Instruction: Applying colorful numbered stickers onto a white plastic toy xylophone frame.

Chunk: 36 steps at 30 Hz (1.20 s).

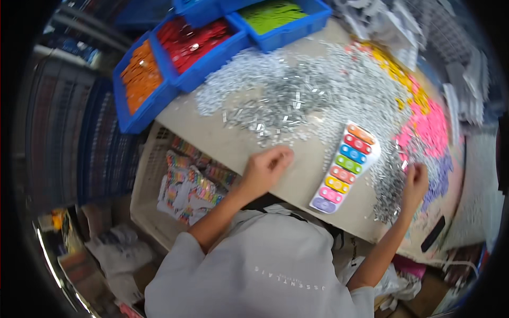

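On the table between my hands lies a white tapered xylophone-shaped board [345, 168] with a row of coloured bars, orange at its far end and purple at its near end. My left hand [269, 165] is to its left, over the bare tabletop, with fingers curled together; anything in them is hidden. My right hand [415, 185] hovers at the right by a heap of small silver pieces [387, 185], its fingers pinched. What they hold, if anything, is too small to make out. Pink pieces [428, 127] and purple pieces [439, 177] lie beyond and beside it.
Blue bins hold orange [141, 76], red [193, 43] and green pieces [273, 16] at the far left. Pale and silver pieces [350, 85] spread across the far table, with yellow pieces [389, 63] beyond. A cream crate [142, 193] holds several finished-looking boards. A dark bar-shaped object [433, 233] lies near right.
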{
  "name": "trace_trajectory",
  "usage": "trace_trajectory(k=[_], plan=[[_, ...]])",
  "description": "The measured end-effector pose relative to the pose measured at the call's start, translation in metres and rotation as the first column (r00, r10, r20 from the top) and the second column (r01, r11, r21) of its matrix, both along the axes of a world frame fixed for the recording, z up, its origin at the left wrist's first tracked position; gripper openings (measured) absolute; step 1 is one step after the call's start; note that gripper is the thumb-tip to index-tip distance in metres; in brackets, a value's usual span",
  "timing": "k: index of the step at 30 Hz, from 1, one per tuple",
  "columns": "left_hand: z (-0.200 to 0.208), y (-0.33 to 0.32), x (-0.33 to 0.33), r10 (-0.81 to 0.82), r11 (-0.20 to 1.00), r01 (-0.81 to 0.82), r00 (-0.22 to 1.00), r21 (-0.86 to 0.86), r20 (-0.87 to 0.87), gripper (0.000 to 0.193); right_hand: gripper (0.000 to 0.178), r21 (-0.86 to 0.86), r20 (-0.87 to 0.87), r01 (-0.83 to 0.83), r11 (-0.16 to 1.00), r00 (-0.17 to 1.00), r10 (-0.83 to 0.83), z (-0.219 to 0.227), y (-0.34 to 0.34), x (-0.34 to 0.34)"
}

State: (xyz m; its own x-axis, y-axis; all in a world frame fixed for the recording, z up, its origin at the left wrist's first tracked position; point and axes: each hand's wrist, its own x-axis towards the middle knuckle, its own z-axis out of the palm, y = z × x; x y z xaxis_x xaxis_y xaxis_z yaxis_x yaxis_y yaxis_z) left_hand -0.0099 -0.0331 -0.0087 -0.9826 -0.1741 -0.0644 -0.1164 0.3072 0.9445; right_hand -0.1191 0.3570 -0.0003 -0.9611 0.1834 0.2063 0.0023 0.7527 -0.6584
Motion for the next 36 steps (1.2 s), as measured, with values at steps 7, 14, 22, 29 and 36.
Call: trace_trajectory(k=[7,14,22,29,36], plan=[[-0.002,-0.131,-0.024,0.400,0.751,-0.487,0.873,-0.445,-0.280,0.010,0.012,-0.590,0.158,-0.010,0.808,0.979,0.128,0.006,-0.060,0.078],[-0.027,-0.168,-0.056,0.110,0.568,-0.333,0.937,-0.753,-0.332,0.009,0.012,-0.844,0.401,0.238,0.481,0.876,0.269,-0.010,-0.100,0.116],[-0.014,-0.172,-0.063,0.026,0.243,-0.229,0.973,-0.943,-0.230,0.009,0.013,-0.897,0.404,0.265,0.354,0.818,0.410,0.004,-0.103,0.125],[0.019,-0.086,-0.040,0.276,0.899,-0.348,0.922,-0.267,-0.272,0.005,0.014,-0.857,0.435,0.171,0.485,0.744,0.508,0.011,-0.106,0.134],[0.015,0.016,0.008,-0.331,0.796,0.115,0.905,0.595,0.267,0.008,0.011,-0.840,0.434,0.127,0.527,0.740,0.513,0.010,-0.116,0.140]])
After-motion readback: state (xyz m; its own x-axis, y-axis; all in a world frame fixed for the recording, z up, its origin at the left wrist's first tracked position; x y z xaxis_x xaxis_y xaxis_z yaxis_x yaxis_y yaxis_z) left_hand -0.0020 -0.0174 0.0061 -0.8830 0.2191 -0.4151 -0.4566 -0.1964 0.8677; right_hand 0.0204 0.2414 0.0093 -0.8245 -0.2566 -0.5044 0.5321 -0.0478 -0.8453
